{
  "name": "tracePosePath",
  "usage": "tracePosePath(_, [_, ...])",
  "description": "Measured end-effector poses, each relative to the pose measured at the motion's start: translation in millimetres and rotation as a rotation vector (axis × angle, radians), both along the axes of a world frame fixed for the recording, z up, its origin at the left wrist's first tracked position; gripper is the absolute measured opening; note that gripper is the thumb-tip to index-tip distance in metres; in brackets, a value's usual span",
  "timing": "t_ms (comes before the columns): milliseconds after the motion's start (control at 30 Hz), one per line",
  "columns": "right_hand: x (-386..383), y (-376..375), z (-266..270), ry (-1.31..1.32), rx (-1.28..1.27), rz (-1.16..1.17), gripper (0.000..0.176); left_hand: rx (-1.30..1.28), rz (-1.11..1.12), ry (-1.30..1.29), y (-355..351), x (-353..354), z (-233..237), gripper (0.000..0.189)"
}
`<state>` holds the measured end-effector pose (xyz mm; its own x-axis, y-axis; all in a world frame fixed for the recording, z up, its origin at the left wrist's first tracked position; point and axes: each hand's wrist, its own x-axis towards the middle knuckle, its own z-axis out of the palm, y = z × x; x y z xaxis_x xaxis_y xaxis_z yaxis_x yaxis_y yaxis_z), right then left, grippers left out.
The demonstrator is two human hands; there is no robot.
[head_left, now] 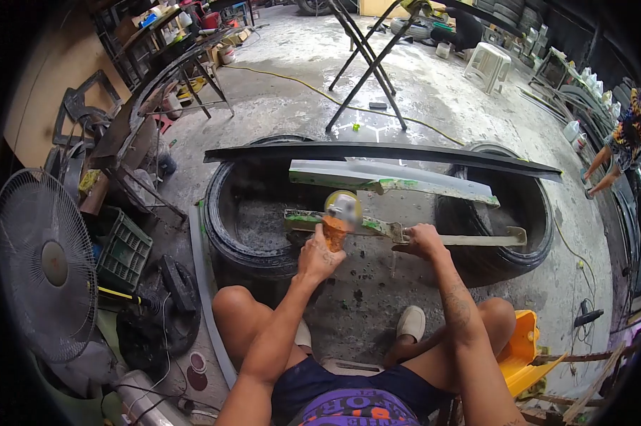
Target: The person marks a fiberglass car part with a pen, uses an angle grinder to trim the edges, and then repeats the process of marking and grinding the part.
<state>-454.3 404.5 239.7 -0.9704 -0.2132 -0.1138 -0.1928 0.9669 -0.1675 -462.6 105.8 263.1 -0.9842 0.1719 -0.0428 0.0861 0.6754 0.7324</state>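
Note:
My left hand (321, 257) is closed around an orange thing (335, 228) with a round, yellow-rimmed end (342, 206); blur hides its exact kind. It is over a narrow, worn strip (477, 241) with green and whitish patches, lying across two tires. Fingers bent, my right hand (421, 242) grips this strip near its middle. Beyond it is a grey-white panel (398, 175) with chipped green edges. A long black strip (377, 150) spans the tires farther away.
The left tire (217, 238) and right tire (544, 238) stand before my knees. A fan (51, 263) and green crate (125, 248) are left. A black folding stand (366, 64) and white stool (487, 65) stand ahead. Another person (629, 135) is right; a yellow hose (299, 82) crosses the floor.

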Motion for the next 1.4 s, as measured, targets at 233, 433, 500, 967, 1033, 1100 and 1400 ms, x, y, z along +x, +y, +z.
tracePosePath(233, [-1.5,8.1,-21.4,0.036,-0.019,-0.023,0.063,0.028,-0.021,0.002,-1.6,-2.4,1.0,0.063])
tracePosePath(433, [-4.3,6.1,-18.4,0.040,-0.058,-0.013,0.063,0.013,-0.045,-0.027,3.8,0.0,-1.6,0.064])
tracePosePath(500, [-3.4,6.3,-15.7,0.007,-0.020,-0.030,0.065,0.027,-0.037,-0.014,1.6,-2.0,-2.2,0.064])
tracePosePath(967, [-4.3,4.5,-15.2,0.000,0.006,-0.049,0.058,0.045,0.000,-0.001,-0.5,-4.0,-0.4,0.062])
tracePosePath(1033, [-5.3,3.4,-12.0,-0.010,0.017,-0.044,0.058,0.002,-0.036,-0.048,1.8,-0.5,-1.4,0.063])
tracePosePath(1100, [-4.1,4.4,-12.3,-0.009,0.001,-0.051,0.055,0.023,-0.041,-0.022,-1.1,0.3,-1.7,0.064])
tracePosePath(1400, [-4.2,4.6,-15.6,0.047,-0.010,-0.045,0.051,0.029,0.015,-0.014,-11.9,1.5,3.0,0.064])
